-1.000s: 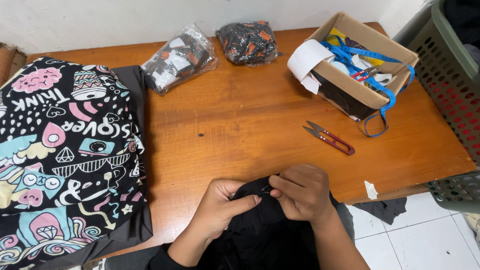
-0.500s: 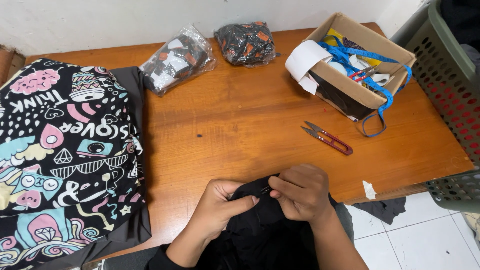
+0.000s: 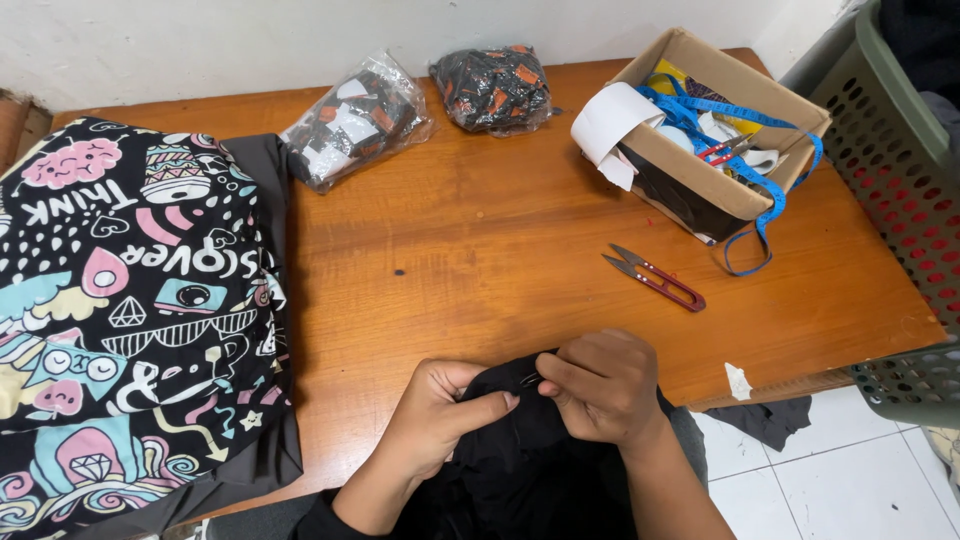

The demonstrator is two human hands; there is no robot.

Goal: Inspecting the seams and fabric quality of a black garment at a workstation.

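- L hand (image 3: 440,415) is pinching the black garment (image 3: 520,470) w/ thumb + fingers closed on a fold, at the near table edge.
- R hand (image 3: 600,385) is gripping same cloth right beside it, fingertips closed on a small dark bit; can't tell what it is.
- Red thread snips (image 3: 655,277) are lying on the wooden table (image 3: 480,230), well apart from both hands.
- Cardboard box (image 3: 700,190) w/ blue tape measure (image 3: 760,190) is sitting far R.
- Printed fabric stack (image 3: 130,310) is lying on L; 2 plastic-bagged bundles (image 3: 355,118) at the back.
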